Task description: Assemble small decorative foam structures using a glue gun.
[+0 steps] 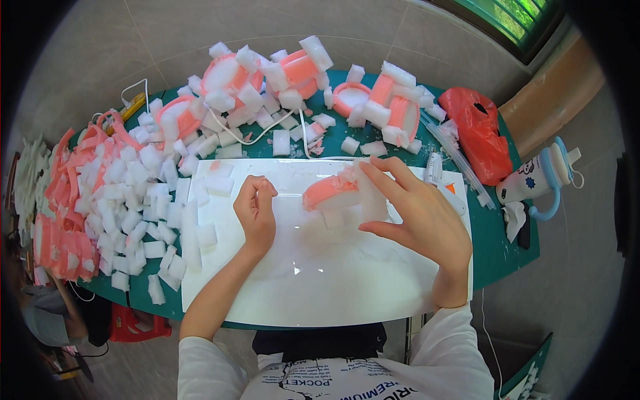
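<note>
A curved pink foam piece with a white lower face (331, 195) rests on the white board (300, 273), with white foam against it. My right hand (427, 217) is just right of it, thumb and fingers spread apart around a pale foam block (371, 193). The fingertips are close to that block's far end and the thumb to its near end; a firm grip does not show. To the left, my left hand (257, 212) hovers over the board, its fingers curled and pressed together. Whatever those fingers may hold is hidden.
White foam blocks (137, 220) and pink pieces (63, 247) heap up at left. Several pink-and-white assemblies (230, 73) line the green table's (527, 250) back. At right are a red plastic bag (473, 133), clear sticks (460, 157), a small tube (433, 168) and a bottle (533, 177).
</note>
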{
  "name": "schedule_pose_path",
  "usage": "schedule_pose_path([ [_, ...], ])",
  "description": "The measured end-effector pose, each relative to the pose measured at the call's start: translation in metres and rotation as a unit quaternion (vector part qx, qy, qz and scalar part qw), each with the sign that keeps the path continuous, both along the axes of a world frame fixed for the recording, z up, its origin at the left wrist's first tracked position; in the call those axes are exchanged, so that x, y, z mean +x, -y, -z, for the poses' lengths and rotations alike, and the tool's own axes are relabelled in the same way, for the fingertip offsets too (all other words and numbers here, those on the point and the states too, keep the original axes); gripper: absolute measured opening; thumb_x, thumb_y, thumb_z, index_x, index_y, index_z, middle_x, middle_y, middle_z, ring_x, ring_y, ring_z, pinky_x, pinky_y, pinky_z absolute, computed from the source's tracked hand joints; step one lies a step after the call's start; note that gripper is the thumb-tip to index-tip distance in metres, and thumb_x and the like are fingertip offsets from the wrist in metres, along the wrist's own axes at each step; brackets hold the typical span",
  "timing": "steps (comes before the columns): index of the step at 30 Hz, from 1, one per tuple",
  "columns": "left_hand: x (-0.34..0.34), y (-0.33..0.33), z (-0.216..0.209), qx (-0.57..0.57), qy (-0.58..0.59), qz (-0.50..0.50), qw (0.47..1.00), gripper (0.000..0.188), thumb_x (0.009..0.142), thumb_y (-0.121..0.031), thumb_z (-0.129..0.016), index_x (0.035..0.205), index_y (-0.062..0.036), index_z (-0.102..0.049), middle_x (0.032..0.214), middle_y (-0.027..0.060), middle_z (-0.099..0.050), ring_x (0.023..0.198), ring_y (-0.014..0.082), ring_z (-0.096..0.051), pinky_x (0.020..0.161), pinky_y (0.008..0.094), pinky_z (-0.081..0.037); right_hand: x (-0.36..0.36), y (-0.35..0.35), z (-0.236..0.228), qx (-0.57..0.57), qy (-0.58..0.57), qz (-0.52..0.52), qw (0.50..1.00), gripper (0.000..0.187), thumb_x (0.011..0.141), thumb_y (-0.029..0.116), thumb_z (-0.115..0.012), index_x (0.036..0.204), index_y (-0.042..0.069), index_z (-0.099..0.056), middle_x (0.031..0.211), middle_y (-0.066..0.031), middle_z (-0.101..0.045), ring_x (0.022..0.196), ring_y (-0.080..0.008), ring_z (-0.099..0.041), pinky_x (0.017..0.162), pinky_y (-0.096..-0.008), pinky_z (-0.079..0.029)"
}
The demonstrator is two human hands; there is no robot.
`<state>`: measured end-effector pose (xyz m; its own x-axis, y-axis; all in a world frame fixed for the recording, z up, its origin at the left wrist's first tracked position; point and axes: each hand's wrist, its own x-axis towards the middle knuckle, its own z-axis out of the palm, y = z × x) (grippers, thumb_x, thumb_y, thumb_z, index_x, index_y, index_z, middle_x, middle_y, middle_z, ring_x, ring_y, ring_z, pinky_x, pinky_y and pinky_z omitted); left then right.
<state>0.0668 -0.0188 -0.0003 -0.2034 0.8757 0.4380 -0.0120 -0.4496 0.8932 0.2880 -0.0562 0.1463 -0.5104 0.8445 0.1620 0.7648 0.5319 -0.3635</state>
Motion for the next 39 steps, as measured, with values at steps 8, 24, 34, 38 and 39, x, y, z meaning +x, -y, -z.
schedule_pose_path([
  [8, 0.001, -0.007, 0.007, -0.032, 0.038, 0.015, 0.999, 0.022, 0.081, -0.014, -0.065, 0.07, -0.0024, -0.05, 0.074, 0.0024, -0.051, 0.07, 0.0081, -0.044, 0.066, 0.0204, -0.036, 0.0, -0.001, 0.002, 0.006, -0.008, -0.004, 1.0, 0.061, 0.069, 0.017, -0.072, 0.119, -0.002, -0.043, 0.117, -0.0174, -0.046, 0.096, -0.0334, -0.054, 0.08, -0.0369, -0.045],
  [24, -0.001, -0.008, 0.0, -0.144, 0.074, -0.019, 0.987, 0.015, 0.084, -0.012, -0.062, 0.083, 0.0026, -0.062, 0.081, 0.0076, -0.063, 0.076, 0.0104, -0.057, 0.071, 0.0218, -0.043, 0.0, 0.0, 0.002, 0.007, 0.0, 0.001, 1.0, 0.062, 0.069, 0.018, -0.072, 0.12, -0.001, -0.043, 0.118, -0.0176, -0.046, 0.094, -0.0337, -0.055, 0.079, -0.037, -0.045],
  [34, -0.003, -0.01, 0.003, -0.157, 0.09, 0.001, 0.983, 0.015, 0.079, -0.011, -0.068, 0.078, -0.0003, -0.058, 0.077, 0.0034, -0.06, 0.07, 0.006, -0.053, 0.065, 0.0199, -0.041, -0.001, 0.0, 0.001, 0.004, -0.001, 0.004, 1.0, 0.062, 0.068, 0.018, -0.072, 0.12, -0.001, -0.043, 0.118, -0.0169, -0.047, 0.094, -0.033, -0.055, 0.079, -0.0368, -0.046],
  [38, -0.005, -0.012, 0.004, -0.155, 0.09, -0.005, 0.984, 0.018, 0.075, -0.011, -0.072, 0.074, -0.0031, -0.055, 0.074, 0.0021, -0.059, 0.067, 0.0045, -0.05, 0.063, 0.0185, -0.04, -0.001, -0.001, 0.001, -0.002, 0.001, 0.006, 1.0, 0.062, 0.068, 0.018, -0.072, 0.12, -0.001, -0.043, 0.118, -0.0169, -0.047, 0.094, -0.0329, -0.055, 0.079, -0.0368, -0.046],
  [39, -0.005, -0.012, 0.004, -0.154, 0.092, -0.012, 0.984, 0.019, 0.075, -0.011, -0.072, 0.073, -0.004, -0.055, 0.073, 0.0017, -0.059, 0.067, 0.0043, -0.05, 0.063, 0.0182, -0.039, -0.001, -0.001, 0.002, 0.005, 0.0, 0.003, 1.0, 0.062, 0.068, 0.018, -0.072, 0.12, -0.001, -0.043, 0.118, -0.0169, -0.047, 0.093, -0.033, -0.055, 0.078, -0.0368, -0.046],
])
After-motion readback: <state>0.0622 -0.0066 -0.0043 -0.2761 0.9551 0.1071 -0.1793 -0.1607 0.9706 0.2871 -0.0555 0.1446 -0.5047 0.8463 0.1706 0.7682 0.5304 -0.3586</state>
